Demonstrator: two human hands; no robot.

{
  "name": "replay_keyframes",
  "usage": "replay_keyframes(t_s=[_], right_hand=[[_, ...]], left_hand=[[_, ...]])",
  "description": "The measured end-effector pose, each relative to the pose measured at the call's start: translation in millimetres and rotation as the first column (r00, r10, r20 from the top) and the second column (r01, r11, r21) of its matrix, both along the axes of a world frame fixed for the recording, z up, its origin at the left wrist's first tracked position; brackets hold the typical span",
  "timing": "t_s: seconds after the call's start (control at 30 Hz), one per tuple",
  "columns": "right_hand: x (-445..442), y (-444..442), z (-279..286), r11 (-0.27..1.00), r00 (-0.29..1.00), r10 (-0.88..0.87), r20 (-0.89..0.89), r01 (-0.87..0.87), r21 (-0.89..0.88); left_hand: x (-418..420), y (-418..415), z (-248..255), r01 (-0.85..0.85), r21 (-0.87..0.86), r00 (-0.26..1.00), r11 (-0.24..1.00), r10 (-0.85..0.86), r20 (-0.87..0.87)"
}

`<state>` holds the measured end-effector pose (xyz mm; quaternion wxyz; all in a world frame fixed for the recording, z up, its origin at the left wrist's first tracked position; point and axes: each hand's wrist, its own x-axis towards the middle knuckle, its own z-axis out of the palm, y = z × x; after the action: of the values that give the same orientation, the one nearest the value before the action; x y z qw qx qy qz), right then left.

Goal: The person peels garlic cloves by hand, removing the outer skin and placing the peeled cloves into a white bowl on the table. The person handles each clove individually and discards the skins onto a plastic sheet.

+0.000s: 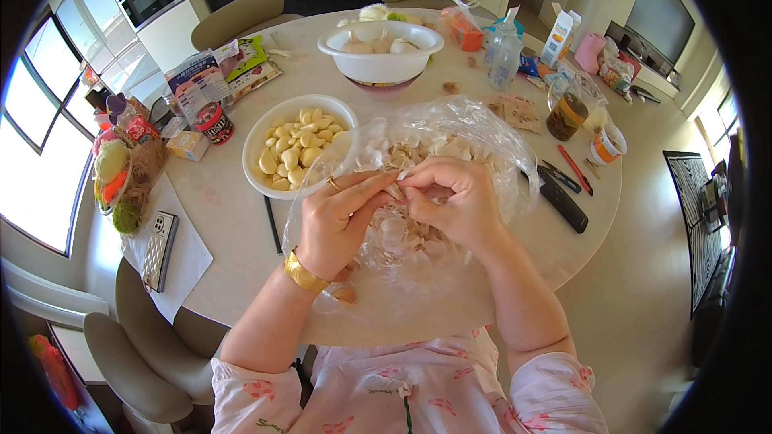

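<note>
Both hands meet over a clear plastic bag (512, 150) heaped with dry garlic skins (395, 232). A garlic clove (395, 191), partly hidden by fingers, sits pinched in my left hand (341, 217). The thumb and forefinger of my right hand (455, 202) close on its tip and papery skin. Left of the bag, a white bowl (250, 163) holds many peeled garlic cloves (292, 154). Unpeeled cloves (344, 295) lie on the bag's plastic below my left wrist. Farther back, a white basin (380, 63) with whole garlic bulbs (381, 44) rests on another bowl.
On the right lie a black remote control (561, 199), a red pen-like tool (575, 170) and dark-handled scissors or pliers (562, 176), near a glass pitcher (567, 114). At left are a phone (161, 247) on paper, an M&M's tub (214, 123) and a basket of toy-like items (114, 181).
</note>
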<state>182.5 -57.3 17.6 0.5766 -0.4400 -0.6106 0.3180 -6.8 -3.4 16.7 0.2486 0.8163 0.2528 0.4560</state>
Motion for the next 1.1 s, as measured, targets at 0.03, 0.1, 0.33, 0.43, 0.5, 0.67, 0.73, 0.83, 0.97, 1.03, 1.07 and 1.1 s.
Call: replay_keyframes(t_s=[0.03, 0.1, 0.33, 0.43, 0.5, 0.67, 0.73, 0.83, 0.97, 1.03, 1.07, 1.1], right_hand=[[0, 0, 0, 1.000, 1.000, 0.007, -0.020, -0.007, -0.003], [-1, -1, 1, 1.000, 1.000, -0.005, -0.010, 0.005, -0.029], [1, 0, 4, 0.988, 0.995, -0.098, 0.025, 0.100, -0.120], [2, 2, 7, 0.955, 0.979, -0.204, -0.008, 0.197, -0.222], [3, 2, 10, 0.940, 0.972, -0.220, -0.079, 0.189, -0.285], [9, 1, 12, 0.916, 0.938, -0.317, 0.139, 0.341, -0.210], [10, 3, 10, 0.939, 0.923, -0.295, 0.248, 0.328, -0.106], [8, 6, 6, 0.958, 0.911, -0.283, 0.298, 0.282, 0.047], [8, 3, 8, 0.960, 0.902, -0.274, 0.334, 0.236, 0.151], [7, 1, 11, 0.962, 0.892, -0.260, 0.369, 0.205, 0.183], [6, 0, 12, 0.970, 0.911, -0.225, 0.345, 0.177, 0.166], [4, 0, 13, 0.978, 0.928, -0.189, 0.320, 0.148, 0.149]], left_hand=[[0, -1, 0, -0.007, -0.018, 1.000, 1.000, 0.007, 0.002], [0, 0, 0, -0.011, 0.010, 1.000, 1.000, 0.010, 0.007], [1, -1, -2, 0.011, 0.197, 0.999, 0.980, -0.017, 0.028], [-2, -1, -2, 0.036, 0.194, 0.997, 0.980, -0.048, 0.061], [-3, -3, -4, 0.030, 0.139, 0.991, 0.990, -0.047, 0.124], [-2, -3, -7, 0.042, -0.038, 0.968, 0.998, -0.031, 0.250], [-1, 3, -6, 0.035, 0.041, 0.980, 0.999, -0.043, 0.195], [4, -1, -7, 0.092, -0.123, 0.973, 0.988, -0.062, 0.224], [2, -1, -7, 0.253, -0.273, 0.926, 0.928, -0.150, 0.347], [2, 1, -8, 0.302, -0.348, 0.900, 0.888, -0.145, 0.411], [2, 1, -8, 0.318, -0.368, 0.892, 0.874, -0.144, 0.428], [2, 1, -9, 0.334, -0.387, 0.884, 0.859, -0.143, 0.445]])
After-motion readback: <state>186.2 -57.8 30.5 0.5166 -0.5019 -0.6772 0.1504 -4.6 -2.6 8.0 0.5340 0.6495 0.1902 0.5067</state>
